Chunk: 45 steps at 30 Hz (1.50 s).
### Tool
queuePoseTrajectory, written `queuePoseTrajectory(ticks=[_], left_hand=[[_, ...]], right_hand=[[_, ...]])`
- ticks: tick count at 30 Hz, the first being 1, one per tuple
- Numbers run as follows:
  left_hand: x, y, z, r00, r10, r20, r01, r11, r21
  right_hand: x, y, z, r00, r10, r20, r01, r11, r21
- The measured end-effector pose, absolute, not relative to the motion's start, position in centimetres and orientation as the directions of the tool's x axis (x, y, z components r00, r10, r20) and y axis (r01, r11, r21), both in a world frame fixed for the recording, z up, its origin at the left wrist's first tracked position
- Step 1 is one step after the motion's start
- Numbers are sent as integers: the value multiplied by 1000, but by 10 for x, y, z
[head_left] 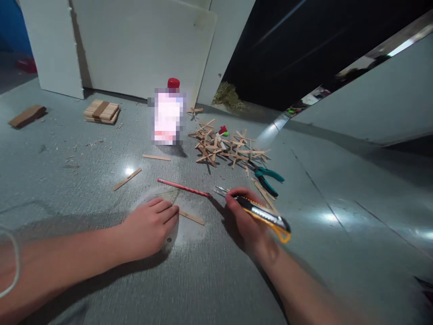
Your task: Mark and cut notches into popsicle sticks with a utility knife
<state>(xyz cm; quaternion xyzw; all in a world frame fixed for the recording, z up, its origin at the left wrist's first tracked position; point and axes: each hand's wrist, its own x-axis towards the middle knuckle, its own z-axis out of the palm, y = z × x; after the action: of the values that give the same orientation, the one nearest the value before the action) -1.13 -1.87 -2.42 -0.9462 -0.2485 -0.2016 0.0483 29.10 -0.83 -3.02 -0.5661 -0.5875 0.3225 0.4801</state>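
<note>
My left hand [152,225] rests on the grey surface, its fingers together and pressing down one end of a wooden craft stick [191,218]. The stick's free end points to the right and bears a small dark mark. My right hand [246,219] is closed around a black and yellow utility knife [262,212], raised to the right of the stick. Its metal blade points left, apart from the stick. Beyond both hands lies a red pencil [184,187], tilted slightly down to the right.
Farther back are a pile of joined craft sticks [211,146], teal-handled pliers [265,178], a pixelated bottle with a red cap [173,84] and banded stick bundles [101,110]. Loose sticks [127,179] and a brown block [27,116] lie left. White panels [142,49] stand behind.
</note>
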Motion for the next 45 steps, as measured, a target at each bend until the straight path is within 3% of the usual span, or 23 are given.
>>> queuePoseTrajectory(ticks=[6,17,25,30,38,45], left_hand=[[-8,-21,-23,806,452,383,486,-874,9],[-5,-20,-20,780,482,400,498,-864,72],[-6,-21,-18,781,509,363,497,-857,134],[-4,-21,-18,776,503,380,496,-859,123],[-3,-23,-19,780,514,357,497,-855,146],[-3,-26,-21,786,517,338,499,-854,147]], right_hand=[[282,-21,-20,-27,957,290,486,266,-832],[279,-13,-13,-169,923,344,506,381,-774],[260,-32,7,-69,943,325,529,311,-789],[261,-23,-8,-125,900,417,546,413,-729],[257,-28,-8,-298,916,269,506,391,-769],[258,-35,-5,-376,889,263,477,429,-767]])
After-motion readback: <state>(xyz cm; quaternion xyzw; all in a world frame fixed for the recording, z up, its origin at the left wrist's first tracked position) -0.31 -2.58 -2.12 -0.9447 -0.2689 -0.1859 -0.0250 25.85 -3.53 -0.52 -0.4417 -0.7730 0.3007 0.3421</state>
